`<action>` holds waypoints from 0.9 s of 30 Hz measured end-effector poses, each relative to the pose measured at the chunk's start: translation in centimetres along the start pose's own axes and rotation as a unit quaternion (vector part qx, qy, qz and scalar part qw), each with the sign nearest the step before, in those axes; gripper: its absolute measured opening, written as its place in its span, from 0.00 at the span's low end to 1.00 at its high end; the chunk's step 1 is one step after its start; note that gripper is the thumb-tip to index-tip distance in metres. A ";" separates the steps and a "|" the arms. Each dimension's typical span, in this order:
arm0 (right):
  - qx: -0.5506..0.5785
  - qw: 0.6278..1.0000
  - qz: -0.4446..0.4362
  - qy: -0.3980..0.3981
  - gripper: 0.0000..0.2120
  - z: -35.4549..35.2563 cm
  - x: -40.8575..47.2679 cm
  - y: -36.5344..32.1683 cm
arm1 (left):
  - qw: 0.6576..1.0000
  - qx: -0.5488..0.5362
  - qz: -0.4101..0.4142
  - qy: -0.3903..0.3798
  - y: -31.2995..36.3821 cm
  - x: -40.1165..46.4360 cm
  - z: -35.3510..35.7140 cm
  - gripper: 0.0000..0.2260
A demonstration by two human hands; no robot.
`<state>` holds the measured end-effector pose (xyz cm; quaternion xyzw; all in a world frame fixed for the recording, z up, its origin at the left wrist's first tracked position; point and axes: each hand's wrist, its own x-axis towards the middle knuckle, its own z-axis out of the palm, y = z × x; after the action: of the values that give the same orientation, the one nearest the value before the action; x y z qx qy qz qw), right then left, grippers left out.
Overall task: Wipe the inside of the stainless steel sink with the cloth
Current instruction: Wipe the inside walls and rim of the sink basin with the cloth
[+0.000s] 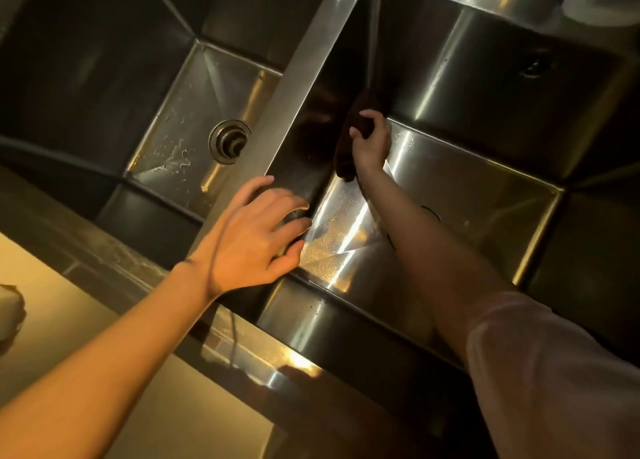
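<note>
A double stainless steel sink fills the view. Inside the right basin, my right hand grips a dark brown cloth and presses it against the basin's left inner wall, near the back corner. My left hand rests with fingers spread on the steel divider between the two basins, its fingertips over the right basin's edge, holding nothing. Most of the right basin's drain is hidden by my right forearm.
The left basin has a round drain and water drops on its floor. A pale countertop lies at the lower left with a whitish object at its edge. A white round object sits at the top right.
</note>
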<state>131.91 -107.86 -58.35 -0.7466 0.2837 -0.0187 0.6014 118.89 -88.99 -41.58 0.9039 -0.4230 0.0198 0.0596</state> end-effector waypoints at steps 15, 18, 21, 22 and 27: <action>0.048 0.994 -0.088 -0.053 0.16 -1.6 -5.7 -2.4 | 0.998 -0.053 -0.043 -0.012 0.1 0.2 -0.6 0.14; 0.008 0.998 -0.024 -0.063 0.17 -0.2 -4.3 1.1 | 0.998 -0.055 -0.028 -0.007 0.0 0.1 -0.3 0.15; -0.038 0.997 0.007 -0.063 0.18 0.9 -3.4 3.9 | 0.998 -0.059 -0.026 0.002 -0.1 0.1 -0.1 0.14; -0.046 0.997 0.016 -0.061 0.18 1.1 -3.2 4.4 | 0.998 -0.061 -0.026 0.003 -0.1 0.1 -0.1 0.14; -0.013 0.999 0.015 -0.045 0.17 0.8 -4.2 2.9 | 0.997 -0.068 -0.026 -0.001 -0.2 0.1 -0.4 0.13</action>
<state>127.50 -105.65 -59.88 -0.7499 0.2674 0.0278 0.6044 119.10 -88.95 -41.21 0.9085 -0.3997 -0.0113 0.1214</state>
